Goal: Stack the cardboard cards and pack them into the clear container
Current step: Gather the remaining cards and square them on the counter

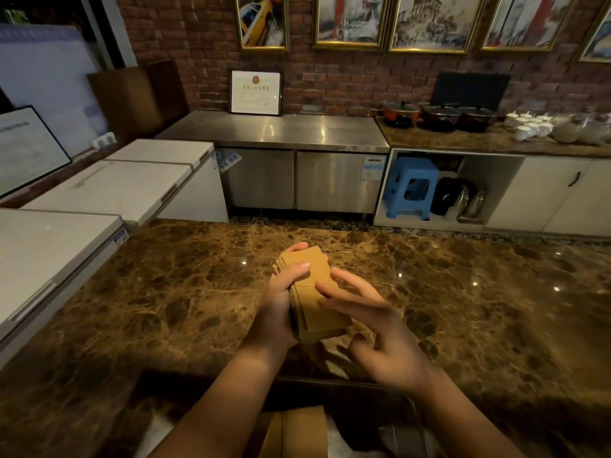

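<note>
A thick stack of brown cardboard cards (pixel 315 294) is held above the brown marble counter (pixel 165 292). My left hand (pixel 281 302) grips the stack from its left side, thumb across the top card and fingertips showing at the far end. My right hand (pixel 373 328) is beside the stack on the right, fingers spread and loosely bent, fingertips touching the top card's right edge. More cardboard pieces (pixel 297 431) lie at the bottom of the view near my body. No clear container is visible.
White chest freezers (pixel 109 190) line the left side. Beyond the counter stand a steel cabinet (pixel 297 160), a blue stool (pixel 411 188) and a shelf with pots (pixel 439 117) and white cups (pixel 529 125).
</note>
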